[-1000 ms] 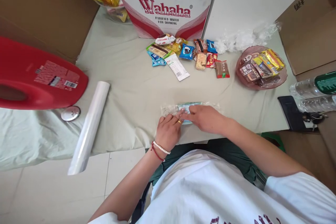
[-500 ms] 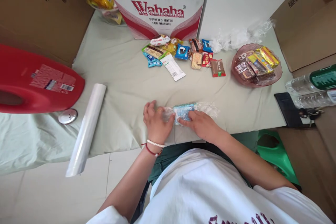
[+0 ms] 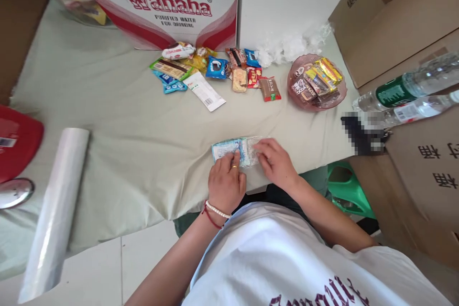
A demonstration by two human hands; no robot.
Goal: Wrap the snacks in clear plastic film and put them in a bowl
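A small blue-and-white packet lies flat near the front edge of the cloth-covered table. Clear plastic film stretches out from its right end. My left hand rests on the packet from the near side, fingers extended and pressing on its top, not wrapped around it. At the right, my right hand has its thumb and fingers curled together at the loose end of the film. Its fingertips partly cover that end.
Several wrapped snacks lie in front of the Wahaha carton. A pink glass bowl of snacks and crumpled clear film are at the right. Plastic bottles lie beyond. A film roll lies left, near a red container.
My left hand has left the film at the packet's left and now presses the packet. My right hand has moved off the packet to the film at its right. The camera view has turned right.
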